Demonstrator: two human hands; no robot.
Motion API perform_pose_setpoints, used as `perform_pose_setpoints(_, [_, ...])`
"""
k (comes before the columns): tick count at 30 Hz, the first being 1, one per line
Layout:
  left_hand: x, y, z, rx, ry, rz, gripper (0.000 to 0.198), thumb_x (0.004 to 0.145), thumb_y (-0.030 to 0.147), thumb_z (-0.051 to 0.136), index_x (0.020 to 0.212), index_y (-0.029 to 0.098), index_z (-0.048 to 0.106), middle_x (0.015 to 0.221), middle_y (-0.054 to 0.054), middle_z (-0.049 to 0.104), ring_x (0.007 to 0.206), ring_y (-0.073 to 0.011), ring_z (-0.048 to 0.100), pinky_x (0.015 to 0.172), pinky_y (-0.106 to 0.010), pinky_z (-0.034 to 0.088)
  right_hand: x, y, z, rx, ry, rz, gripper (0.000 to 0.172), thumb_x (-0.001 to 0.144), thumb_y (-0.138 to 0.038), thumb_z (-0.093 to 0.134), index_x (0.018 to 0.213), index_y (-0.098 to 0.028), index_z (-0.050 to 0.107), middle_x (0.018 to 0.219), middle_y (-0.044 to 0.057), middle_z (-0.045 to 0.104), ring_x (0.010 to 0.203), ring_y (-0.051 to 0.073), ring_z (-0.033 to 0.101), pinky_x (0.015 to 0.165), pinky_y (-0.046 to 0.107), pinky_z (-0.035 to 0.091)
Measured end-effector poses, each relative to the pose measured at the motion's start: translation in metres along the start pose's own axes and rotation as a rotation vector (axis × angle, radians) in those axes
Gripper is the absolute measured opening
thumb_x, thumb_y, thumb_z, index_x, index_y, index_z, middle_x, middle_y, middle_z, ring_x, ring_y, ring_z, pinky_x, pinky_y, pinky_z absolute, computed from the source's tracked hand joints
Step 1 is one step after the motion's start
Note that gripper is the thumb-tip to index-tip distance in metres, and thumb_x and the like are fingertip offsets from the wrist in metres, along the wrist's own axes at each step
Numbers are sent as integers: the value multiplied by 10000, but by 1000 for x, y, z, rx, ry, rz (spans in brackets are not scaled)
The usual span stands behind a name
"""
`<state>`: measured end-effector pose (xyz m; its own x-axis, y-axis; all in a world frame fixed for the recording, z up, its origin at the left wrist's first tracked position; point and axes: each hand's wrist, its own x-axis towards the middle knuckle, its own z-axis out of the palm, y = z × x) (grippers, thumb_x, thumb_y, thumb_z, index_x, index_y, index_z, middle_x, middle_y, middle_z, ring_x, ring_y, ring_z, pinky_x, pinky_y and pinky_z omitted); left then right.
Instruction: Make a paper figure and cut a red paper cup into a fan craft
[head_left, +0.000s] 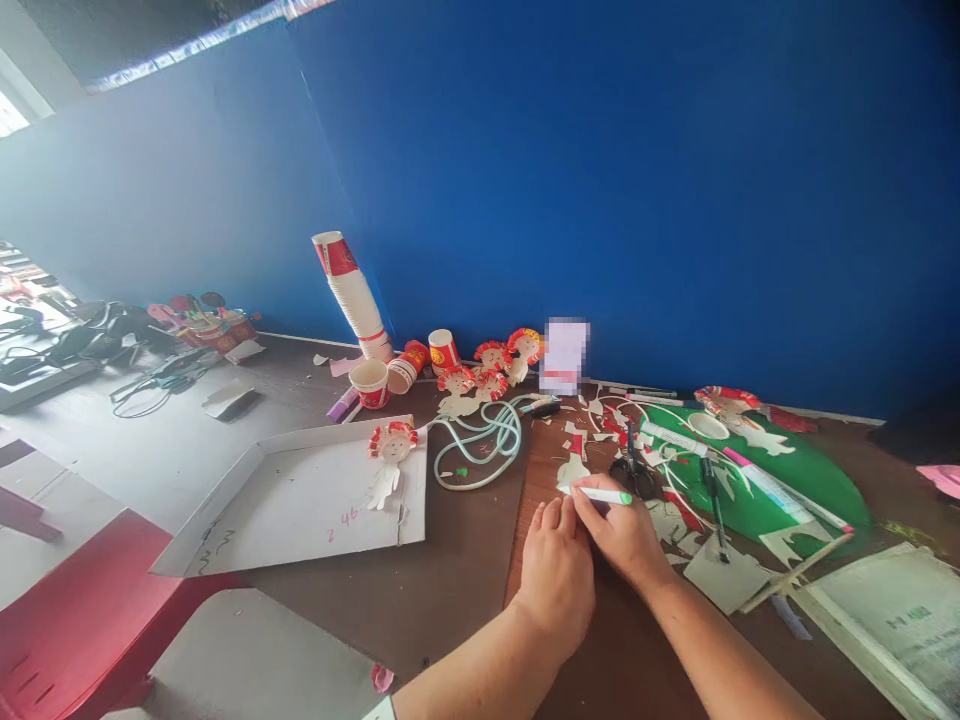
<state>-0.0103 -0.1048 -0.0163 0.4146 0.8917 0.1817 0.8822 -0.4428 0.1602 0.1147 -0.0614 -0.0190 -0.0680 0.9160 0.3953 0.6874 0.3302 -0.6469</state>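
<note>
My right hand grips a white marker with a green end, its tip at a small pale paper cutout with a red strip on top. Close beside it, my left hand has its fingers curled at the cutout's lower edge; the fingertips are partly hidden. Black scissors lie just right of the cutout among paper scraps. Left of my hands, a finished-looking paper figure with a red fringed head rests on a white box lid.
A tall leaning stack of paper cups stands by the blue wall, with loose cups and more paper figures nearby. A pale coiled cord lies behind my hands. Several markers rest on a green sheet. A red chair stands left.
</note>
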Motion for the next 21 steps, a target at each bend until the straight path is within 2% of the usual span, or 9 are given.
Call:
perform_pose_setpoints(8, [1,1,-2,-2,-28,-9,539,872,239,453,1381,63,423,1360,-149,494,1237,-267,446,1086,-401,337,1,1,4,4,-13,6,187,887,-363,502,888,-212,612,839,41,722,756,184,692,708,274,527])
perform_pose_setpoints(21, [0,1,-4,11,-1,1,512,877,232,444,1368,87,448,1353,-142,502,1222,-240,444,1094,-387,329,-2,3,-2,-22,5,13,199,882,-373,504,868,-209,617,833,61,730,750,201,696,682,285,534])
